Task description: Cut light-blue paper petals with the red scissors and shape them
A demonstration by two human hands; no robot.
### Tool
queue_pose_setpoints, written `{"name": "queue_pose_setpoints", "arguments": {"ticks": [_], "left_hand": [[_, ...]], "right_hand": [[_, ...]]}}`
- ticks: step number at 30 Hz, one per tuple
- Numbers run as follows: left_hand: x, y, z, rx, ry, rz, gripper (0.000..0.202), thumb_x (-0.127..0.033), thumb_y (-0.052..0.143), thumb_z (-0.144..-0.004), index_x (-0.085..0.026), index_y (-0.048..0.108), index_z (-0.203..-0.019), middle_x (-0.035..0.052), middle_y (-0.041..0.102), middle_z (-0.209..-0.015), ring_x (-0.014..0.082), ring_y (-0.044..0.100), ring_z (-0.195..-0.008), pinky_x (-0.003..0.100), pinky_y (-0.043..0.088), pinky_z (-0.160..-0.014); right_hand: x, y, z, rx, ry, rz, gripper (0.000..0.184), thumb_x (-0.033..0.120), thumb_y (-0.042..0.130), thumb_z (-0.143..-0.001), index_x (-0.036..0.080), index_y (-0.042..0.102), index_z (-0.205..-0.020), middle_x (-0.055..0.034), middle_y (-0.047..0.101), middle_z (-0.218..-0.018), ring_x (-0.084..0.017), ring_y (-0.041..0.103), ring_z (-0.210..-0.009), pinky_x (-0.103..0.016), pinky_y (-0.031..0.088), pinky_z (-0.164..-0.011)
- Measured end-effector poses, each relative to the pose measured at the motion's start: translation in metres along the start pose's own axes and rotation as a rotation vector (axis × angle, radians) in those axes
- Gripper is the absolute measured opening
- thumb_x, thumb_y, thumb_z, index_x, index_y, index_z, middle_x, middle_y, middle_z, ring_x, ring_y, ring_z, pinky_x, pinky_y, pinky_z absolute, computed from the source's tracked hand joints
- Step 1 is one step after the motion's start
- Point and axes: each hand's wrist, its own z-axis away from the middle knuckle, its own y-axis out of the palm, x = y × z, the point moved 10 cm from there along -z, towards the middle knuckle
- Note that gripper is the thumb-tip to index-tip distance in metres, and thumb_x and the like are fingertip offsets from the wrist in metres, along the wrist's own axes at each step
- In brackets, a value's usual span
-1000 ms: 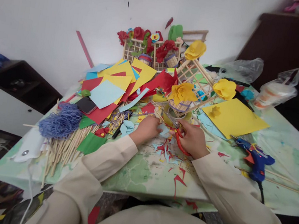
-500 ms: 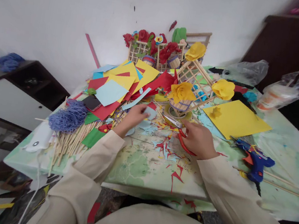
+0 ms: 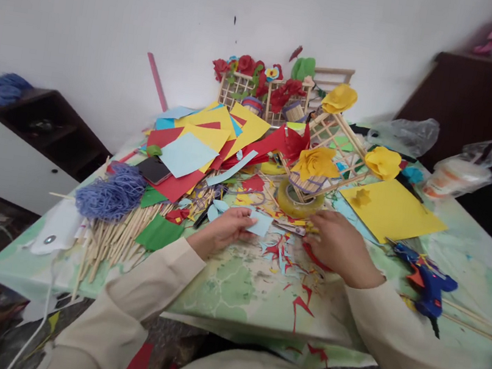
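At the centre of the table (image 3: 231, 284), taking twelve o'clock as the wall side, I see two bare hands with a scatter of paper scraps (image 3: 281, 256) between them. On the nine o'clock side, the left hand (image 3: 230, 225) is pinching a small light blue paper (image 3: 260, 223), which points toward three o'clock. Opposite, the right hand (image 3: 347, 249) is lowered over the red-handled scissors (image 3: 317, 258); its grip is partly hidden, so I cannot tell if it is closed on them. The metal blades stretch toward nine o'clock, just beside the roll of tape (image 3: 287, 201), which lies at twelve. Behind the roll, toward one o'clock, a wooden lattice (image 3: 347, 139) with yellow paper flowers is leaning. A yellow sheet (image 3: 396, 213) lies at two o'clock, and the blue glue gun (image 3: 429, 286) at three. At nine there are the blue yarn (image 3: 110, 192) and many thin sticks (image 3: 120, 240); at ten, the overlapping coloured papers (image 3: 192, 155).
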Motion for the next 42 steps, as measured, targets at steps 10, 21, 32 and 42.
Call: {"name": "queue_pose_setpoints", "arguments": {"ticks": [10, 21, 32, 42], "left_hand": [[0.012, 0.006, 0.005, 0.081, -0.049, 0.071, 0.020, -0.021, 0.075, -0.070, -0.010, 0.066, -0.084, 0.0048, 0.068, -0.080, 0.0114, 0.066, -0.070, 0.023, 0.056, -0.069], [0.034, 0.021, 0.011, 0.170, -0.119, 0.037, 0.022, -0.030, 0.070, -0.074, -0.011, 0.062, -0.081, 0.0072, 0.071, -0.073, 0.0145, 0.070, -0.071, 0.027, 0.053, -0.077], [0.043, 0.032, 0.014, 0.250, -0.185, 0.098, 0.016, -0.025, 0.064, -0.073, -0.012, 0.059, -0.081, 0.0089, 0.071, -0.067, 0.0191, 0.070, -0.068, 0.032, 0.053, -0.074], [0.041, 0.038, 0.016, 0.326, -0.165, 0.134, 0.019, -0.028, 0.060, -0.074, -0.012, 0.062, -0.082, 0.0102, 0.071, -0.072, 0.0223, 0.070, -0.073, 0.037, 0.052, -0.078]], "right_hand": [[0.086, -0.003, -0.008, -0.340, -0.417, -0.347, 0.014, 0.019, 0.056, -0.086, 0.024, 0.069, -0.085, -0.0077, 0.064, -0.101, -0.022, 0.055, -0.099, -0.041, 0.044, -0.085], [0.069, 0.023, -0.017, -0.220, -0.181, -0.631, 0.009, 0.024, 0.053, -0.089, 0.020, 0.057, -0.081, -0.0054, 0.060, -0.085, -0.019, 0.053, -0.084, -0.035, 0.042, -0.077], [0.070, 0.043, -0.018, -0.071, -0.087, -0.726, 0.015, 0.023, 0.049, -0.090, 0.020, 0.050, -0.076, -0.0027, 0.054, -0.079, -0.017, 0.050, -0.077, -0.030, 0.040, -0.072], [0.068, 0.043, -0.017, -0.065, -0.089, -0.731, 0.013, 0.022, 0.050, -0.089, 0.020, 0.053, -0.076, -0.0021, 0.055, -0.078, -0.016, 0.051, -0.075, -0.029, 0.040, -0.070]]}}
